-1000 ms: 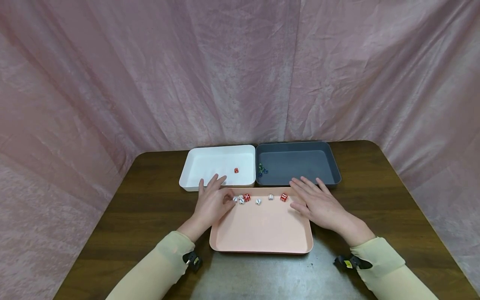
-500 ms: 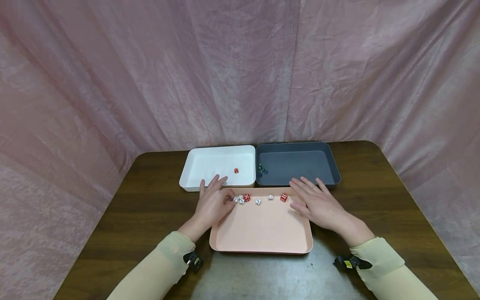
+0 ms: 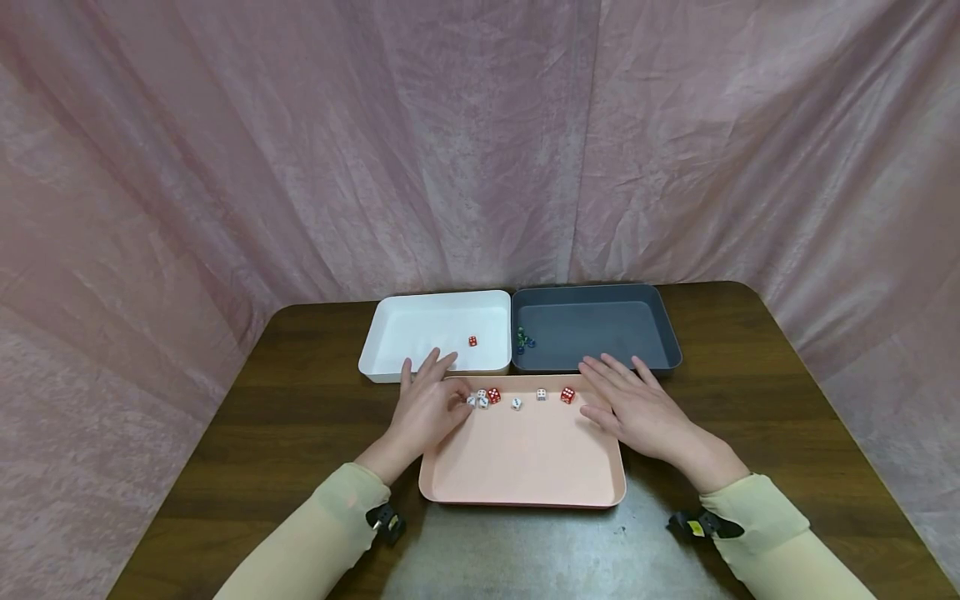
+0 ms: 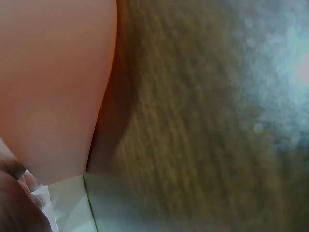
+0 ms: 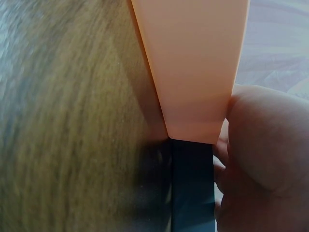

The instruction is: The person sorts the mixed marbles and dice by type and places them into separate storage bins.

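In the head view my left hand reaches over the far left corner of the pink tray. Its thumb and index finger pinch a white die, partly covered by the fingertips; the other fingers spread toward the white tray. Right beside it in the pink tray are two more white dice and a red die. Farther right along the back lie a white die, another white die and a red die. My right hand holds nothing, fingers straight, over the tray's right rim.
Behind the pink tray, a white tray holds one small red die. Beside it, a dark grey tray has several small green and blue dice in its left corner. All stand on a brown wooden table; a pink curtain hangs behind.
My left hand has shifted very slightly to the right, and the white die at its fingertips has turned a little. The right hand and the trays stay put.
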A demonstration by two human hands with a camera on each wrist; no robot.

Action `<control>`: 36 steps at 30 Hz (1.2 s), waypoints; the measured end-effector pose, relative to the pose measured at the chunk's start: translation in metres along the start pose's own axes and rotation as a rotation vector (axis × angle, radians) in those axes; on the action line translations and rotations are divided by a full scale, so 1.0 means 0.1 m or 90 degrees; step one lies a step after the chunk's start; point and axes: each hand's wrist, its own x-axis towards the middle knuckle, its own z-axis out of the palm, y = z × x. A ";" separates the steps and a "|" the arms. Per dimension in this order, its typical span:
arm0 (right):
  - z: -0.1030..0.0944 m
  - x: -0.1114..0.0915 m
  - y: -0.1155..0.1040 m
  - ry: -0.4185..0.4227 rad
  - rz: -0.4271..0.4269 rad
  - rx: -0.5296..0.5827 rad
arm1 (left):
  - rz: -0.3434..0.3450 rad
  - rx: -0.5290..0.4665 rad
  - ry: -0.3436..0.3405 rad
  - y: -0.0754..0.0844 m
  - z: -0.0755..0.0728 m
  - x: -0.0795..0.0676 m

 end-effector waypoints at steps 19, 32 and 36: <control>0.01 0.01 0.01 -0.005 0.006 0.008 | 0.013 -0.033 0.079 -0.11 -0.29 0.11; -0.01 -0.01 -0.01 0.007 -0.001 -0.014 | -0.037 -0.024 0.075 -0.18 -0.40 0.37; 0.00 -0.01 -0.01 0.007 -0.001 -0.010 | -0.046 -0.014 0.077 -0.20 -0.40 0.45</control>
